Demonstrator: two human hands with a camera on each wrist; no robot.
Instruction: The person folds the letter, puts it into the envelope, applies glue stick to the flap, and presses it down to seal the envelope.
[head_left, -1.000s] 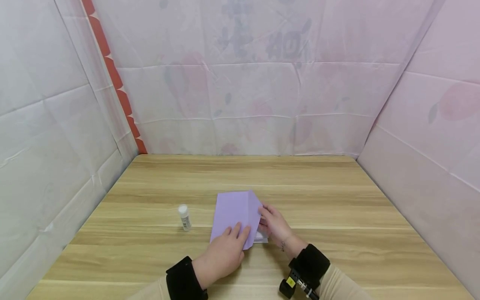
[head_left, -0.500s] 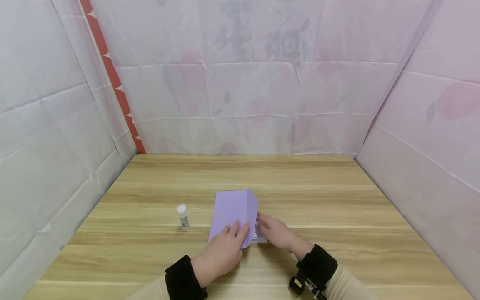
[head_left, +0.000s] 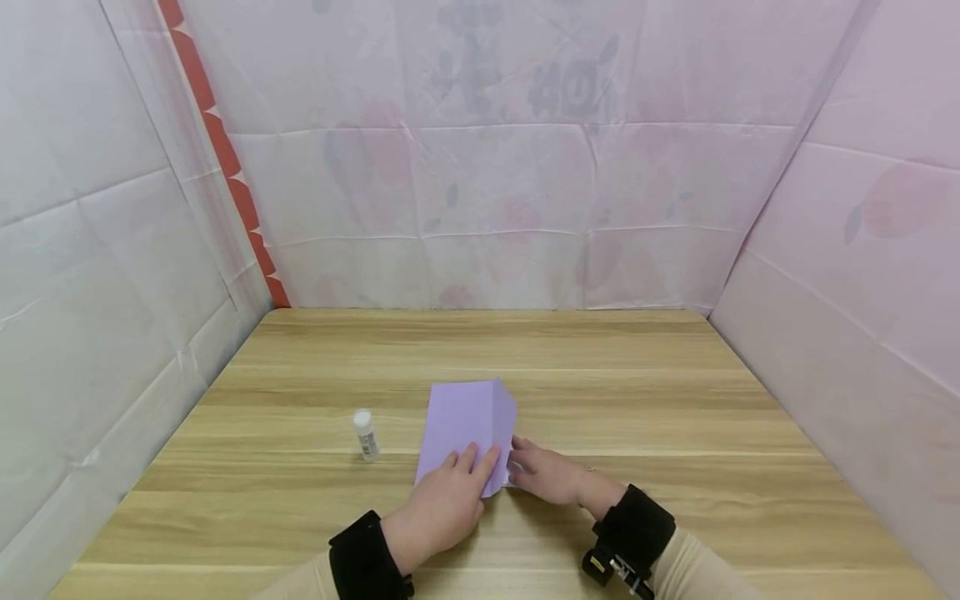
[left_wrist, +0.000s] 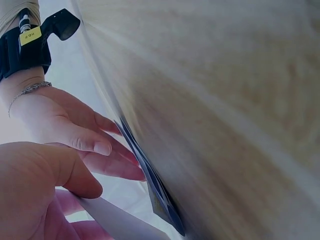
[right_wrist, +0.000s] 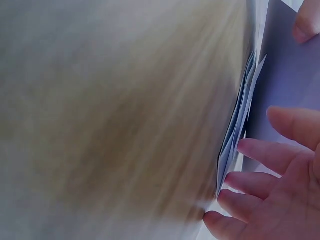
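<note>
One small capped tube (head_left: 366,434), apparently a glue stick, stood upright on the wooden table (head_left: 637,400), apart from the work; its contents could not be seen. To its right lay the folded purple paper (head_left: 465,425) near the table's front edge. The left hand (head_left: 444,504) pressed straight fingers flat on the paper's near corner. The right hand (head_left: 546,475) touched the right-hand edge with extended fingertips, gripping nothing. Creasing that edge appeared to be in hand; the next move would call for steady pressure along the fold.
</note>
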